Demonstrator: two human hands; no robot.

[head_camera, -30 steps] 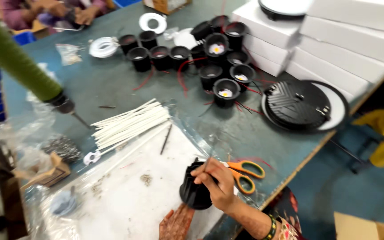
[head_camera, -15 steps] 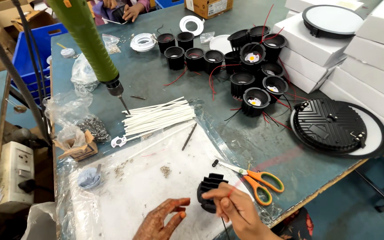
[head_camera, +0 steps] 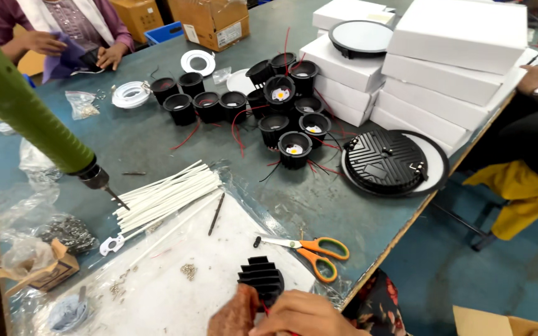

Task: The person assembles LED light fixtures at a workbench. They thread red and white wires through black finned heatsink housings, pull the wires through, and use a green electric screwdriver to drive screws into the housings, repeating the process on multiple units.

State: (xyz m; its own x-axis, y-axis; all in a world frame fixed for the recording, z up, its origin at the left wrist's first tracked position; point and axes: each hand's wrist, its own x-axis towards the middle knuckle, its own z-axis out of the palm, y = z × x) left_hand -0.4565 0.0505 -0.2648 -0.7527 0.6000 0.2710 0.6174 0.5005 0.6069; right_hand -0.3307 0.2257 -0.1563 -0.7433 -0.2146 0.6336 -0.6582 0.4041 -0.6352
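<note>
Black finned heat sink (head_camera: 261, 279) sits at the near edge of the tabletop (head_camera: 157, 137), on a clear plastic sheet (head_camera: 175, 292) over white paper, its ribbed side turned up. Both hands meet at its lower edge: the left hand (head_camera: 236, 316) touches its bottom left, and the right hand (head_camera: 306, 314) curls just beside it with a thin red wire (head_camera: 268, 309) showing between the fingers; how firmly either hand grips cannot be told, since the frame cuts them off. Just to the right lie orange-handled scissors (head_camera: 312, 251), blades pointing left. On the sheet near the heat sink lies a small heap of screws (head_camera: 188, 270), and farther up a dark rod (head_camera: 217, 213) beside a bundle of white sleeves (head_camera: 166, 194). A green powered screwdriver (head_camera: 29, 115) hangs in from the upper left, its bit over the bundle's left end. At the left edge are crumpled plastic bags (head_camera: 14, 211) and a small cardboard box (head_camera: 45, 270). Farther back stands a cluster of black lamp housings (head_camera: 269, 112) with red wires, some showing yellow chips inside. Right of them a large round black fixture (head_camera: 388, 162) lies face down, next to stacked white boxes (head_camera: 443, 68). White rings (head_camera: 197, 62) lie at the far side, where another person's hands (head_camera: 112, 55) rest.
</note>
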